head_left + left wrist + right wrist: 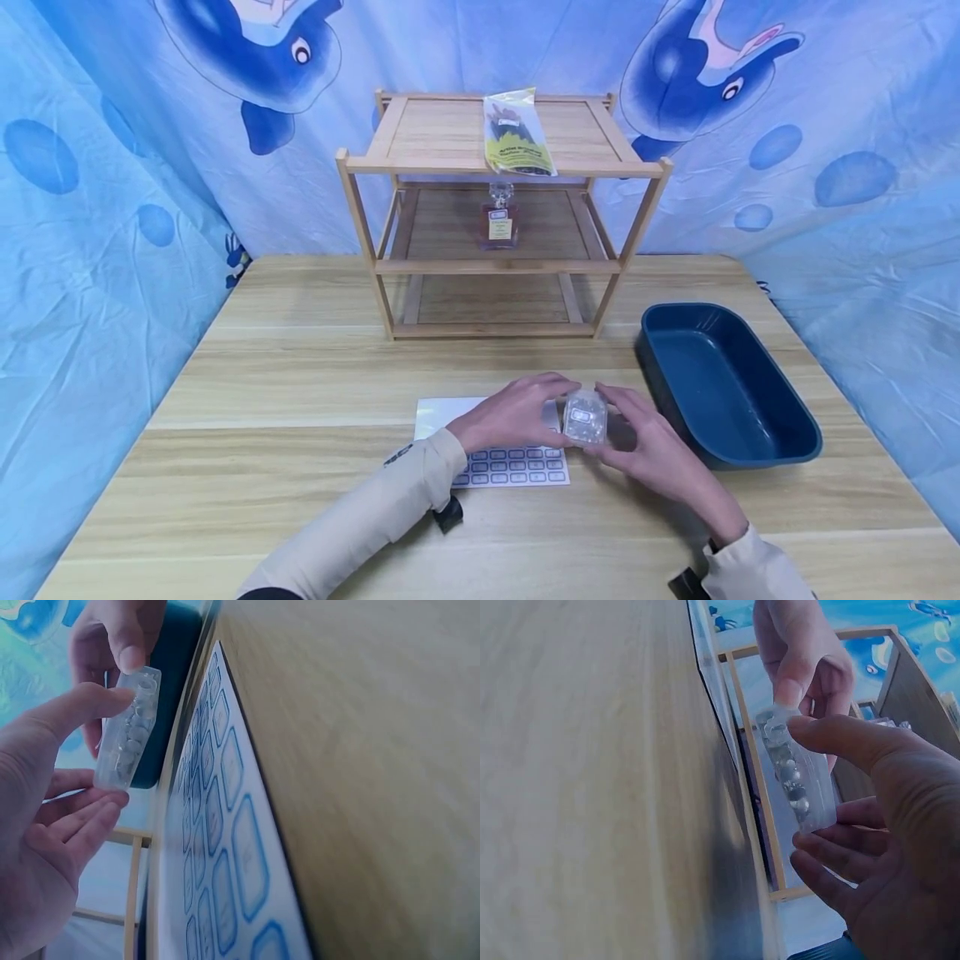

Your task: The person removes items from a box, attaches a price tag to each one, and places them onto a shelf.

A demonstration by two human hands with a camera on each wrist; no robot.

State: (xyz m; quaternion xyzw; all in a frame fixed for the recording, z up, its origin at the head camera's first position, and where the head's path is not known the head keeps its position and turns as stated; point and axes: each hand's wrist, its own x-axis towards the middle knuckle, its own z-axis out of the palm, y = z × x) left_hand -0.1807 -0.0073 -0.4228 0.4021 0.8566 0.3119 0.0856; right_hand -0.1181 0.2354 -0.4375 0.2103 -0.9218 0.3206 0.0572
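Between both hands, above the table, is a small clear plastic box (585,419) with a little label on its upper face. Round glassy or silvery beads show through its side in the left wrist view, where the box (129,733) is seen edge-on. My left hand (522,412) grips the box's left side, thumb at the near edge and fingers at the far edge. On the opposite side my right hand (651,442) pinches it the same way. Beneath the left hand lies a white sheet of labels (517,477) printed with blue-framed boxes, partly hidden by hand and sleeve.
A dark blue plastic basin (731,392) stands right of the right hand. Behind is a three-tier wooden rack (498,267), with a perfume bottle (499,221) on its middle shelf and a yellow-and-white packet (517,137) on top. A blue patterned curtain (97,208) surrounds the wooden table (300,358).
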